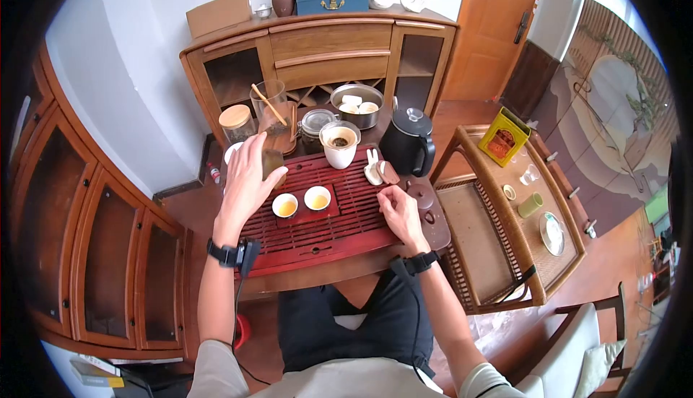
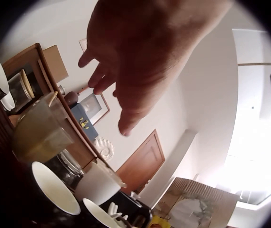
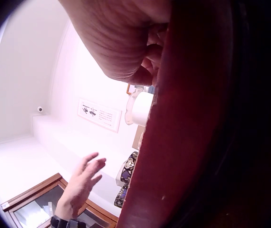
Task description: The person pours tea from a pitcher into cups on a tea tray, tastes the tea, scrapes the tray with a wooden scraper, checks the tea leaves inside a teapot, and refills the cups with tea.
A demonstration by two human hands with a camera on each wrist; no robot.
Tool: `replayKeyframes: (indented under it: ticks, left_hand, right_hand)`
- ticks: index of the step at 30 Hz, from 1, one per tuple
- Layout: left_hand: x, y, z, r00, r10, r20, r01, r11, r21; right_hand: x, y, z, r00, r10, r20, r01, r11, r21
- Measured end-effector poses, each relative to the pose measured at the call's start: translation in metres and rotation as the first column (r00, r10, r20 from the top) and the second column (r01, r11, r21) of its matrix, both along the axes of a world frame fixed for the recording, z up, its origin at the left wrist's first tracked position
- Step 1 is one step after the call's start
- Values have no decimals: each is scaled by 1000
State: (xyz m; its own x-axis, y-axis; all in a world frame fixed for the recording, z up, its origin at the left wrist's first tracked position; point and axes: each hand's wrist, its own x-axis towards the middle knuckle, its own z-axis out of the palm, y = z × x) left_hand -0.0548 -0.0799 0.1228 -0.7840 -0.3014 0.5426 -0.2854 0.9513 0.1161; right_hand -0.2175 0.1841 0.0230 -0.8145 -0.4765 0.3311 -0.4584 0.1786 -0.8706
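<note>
My left hand (image 1: 247, 185) is raised over the left side of the red slatted tea tray (image 1: 354, 217), its fingers extended and holding nothing. Just beyond its thumb stands a glass pitcher (image 2: 40, 135) with yellowish tea, partly hidden by the hand in the head view. Two white teacups, a left cup (image 1: 285, 206) and a right cup (image 1: 317, 198), hold yellow tea on a small red board (image 1: 328, 212). Behind them is a white vessel (image 1: 342, 155) with dark tea leaves inside. My right hand (image 1: 401, 214) rests loosely curled at the tray's right edge, near a brown teapot (image 1: 421, 194).
A white rabbit figure (image 1: 372, 167) and a black kettle (image 1: 407, 138) stand at the right. At the back are a metal pot (image 1: 345, 96), a clip-top jar (image 1: 310, 125) and a glass holding a wooden stick (image 1: 268, 105). A rattan cart (image 1: 462, 214) stands to the right.
</note>
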Motion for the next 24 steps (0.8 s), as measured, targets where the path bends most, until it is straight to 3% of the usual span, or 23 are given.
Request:
replayKeyframes:
  ticks: [2,3,7,11,15,24]
  left_hand:
    - [12,15,8,948,-129,-292,187,965,181]
    - [16,21,6,905,-150,-397,241,952,189]
    - [41,36,-22,866,-108,-489,284,910,302]
    - [51,41,-65,873,-12,-488,266,850,454]
    - [46,34,-95,859,17,-511,261,845,467]
    - [43,39,-102,909,13,-417,194,871,451]
  right_hand:
    - [-1,0,-1,1000,-1,-19,1,1000,14]
    - [-3,0,-2,1000,10,-10,-9,998,60]
    - [0,0,1,999,-1,-38,3,998,64]
    - [1,-2,-1,999,10,-36,-8,998,59]
    - [-2,-2,-5,999,15,-39,-12,997,82]
    - [2,-3,-2,999,-2,-39,6,994,113]
